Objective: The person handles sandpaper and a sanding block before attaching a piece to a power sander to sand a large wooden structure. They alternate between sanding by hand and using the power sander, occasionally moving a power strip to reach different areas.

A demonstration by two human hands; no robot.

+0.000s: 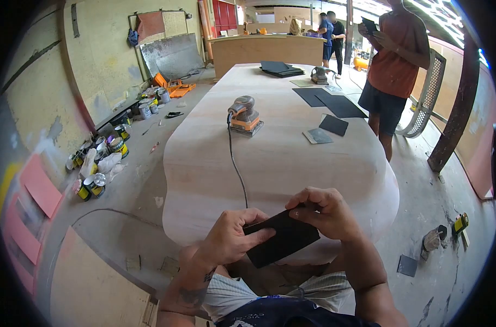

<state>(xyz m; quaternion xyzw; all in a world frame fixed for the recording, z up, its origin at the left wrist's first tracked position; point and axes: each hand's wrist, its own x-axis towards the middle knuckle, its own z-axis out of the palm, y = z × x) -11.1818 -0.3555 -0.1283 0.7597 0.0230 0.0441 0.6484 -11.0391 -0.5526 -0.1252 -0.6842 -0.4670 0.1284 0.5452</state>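
We hold the dark abrasive sheet (pixel 283 240) between left hand (pixel 231 237) and right hand (pixel 324 212), both closed on it, over the near edge of the worktop (pixel 291 158); we judge an uneven pull could tear it crookedly.

The pale wooden tabletop (pixel 291 158) is looking smooth and matt. At its near edge the dark sheet (pixel 283 240) is showing dull and papery. The sander (pixel 245 115) on it is showing smooth orange plastic.

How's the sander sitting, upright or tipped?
Upright. The sander rests on its flat base on the table, handle on top, and its cord trails toward the near edge. Whether it is running: cannot tell.
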